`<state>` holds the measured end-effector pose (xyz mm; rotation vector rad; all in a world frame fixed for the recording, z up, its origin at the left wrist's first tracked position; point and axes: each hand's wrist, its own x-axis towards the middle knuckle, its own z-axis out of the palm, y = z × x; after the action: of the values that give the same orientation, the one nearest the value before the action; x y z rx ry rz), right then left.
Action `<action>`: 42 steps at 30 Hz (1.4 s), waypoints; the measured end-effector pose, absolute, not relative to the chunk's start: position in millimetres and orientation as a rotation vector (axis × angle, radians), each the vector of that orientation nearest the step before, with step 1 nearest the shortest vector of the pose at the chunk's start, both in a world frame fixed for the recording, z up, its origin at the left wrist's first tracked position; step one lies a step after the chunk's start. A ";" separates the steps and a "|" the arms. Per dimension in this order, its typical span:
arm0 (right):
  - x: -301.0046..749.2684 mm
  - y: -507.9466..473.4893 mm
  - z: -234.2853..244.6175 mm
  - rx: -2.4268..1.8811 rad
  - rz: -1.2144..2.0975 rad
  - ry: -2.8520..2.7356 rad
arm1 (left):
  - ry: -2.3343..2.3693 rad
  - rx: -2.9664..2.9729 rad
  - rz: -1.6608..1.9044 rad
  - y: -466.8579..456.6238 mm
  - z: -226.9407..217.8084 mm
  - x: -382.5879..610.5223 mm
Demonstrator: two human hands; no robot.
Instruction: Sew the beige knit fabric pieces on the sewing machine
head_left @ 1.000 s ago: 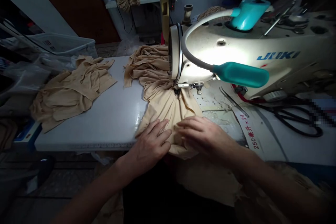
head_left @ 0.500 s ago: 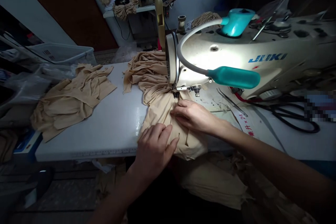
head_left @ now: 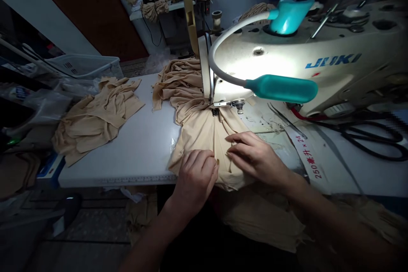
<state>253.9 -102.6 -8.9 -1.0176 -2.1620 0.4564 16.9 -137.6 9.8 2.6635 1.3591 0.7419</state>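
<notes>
A beige knit fabric (head_left: 204, 136) runs in gathered folds under the presser foot (head_left: 217, 111) of a white JUKI sewing machine (head_left: 280, 57). More of the cloth bunches behind the needle area, on the far side of the machine head. My left hand (head_left: 196, 176) pinches the near edge of the fabric between fingers and thumb. My right hand (head_left: 255, 159) is close by, its fingertips gripping a fold. The needle is hidden by the machine head and the cloth.
A teal flexible lamp (head_left: 283, 88) arches over the machine. Black-handled scissors (head_left: 372, 138) lie at the right. A loose beige fabric pile (head_left: 95, 121) sits on the white table (head_left: 134, 157). More cloth hangs below the table's near edge. A white basket (head_left: 83, 66) stands behind.
My right hand has moved right, away from the needle, and its fingers now gather a fold. My left hand has shifted slightly right along the cloth edge. The camera view has swung slightly.
</notes>
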 end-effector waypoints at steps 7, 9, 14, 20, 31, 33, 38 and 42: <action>245.3 -122.1 -23.6 -1.072 0.400 -1.976 | 1.114 2.781 0.792 -141.0 -9.6 20.1; 243.2 -124.2 -25.4 -1.078 0.392 -1.956 | 1.091 2.830 0.801 -140.4 -10.5 18.5; 243.8 -129.1 -27.0 -1.043 0.378 -1.990 | 1.000 2.947 0.799 -140.8 -8.1 14.0; 246.7 -130.5 -23.5 -1.023 0.388 -2.062 | 1.003 2.893 0.921 -143.9 -11.8 16.3; 252.4 -122.5 -3.5 -0.906 0.290 -2.419 | 0.946 2.819 0.768 -144.3 -0.5 15.4; 256.0 -118.9 -1.1 -0.866 0.247 -2.492 | 0.952 2.657 0.742 -135.1 6.5 11.6; 261.1 -108.7 5.5 -0.816 0.117 -2.613 | 1.124 2.652 0.746 -86.7 17.1 3.7; 259.5 -105.7 10.1 -0.804 0.127 -2.639 | 1.145 2.781 0.533 -61.0 17.7 7.9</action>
<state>259.5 -105.7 10.1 -0.8043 -2.6392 0.1272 7.9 -61.0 17.7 2.7811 1.1454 0.5329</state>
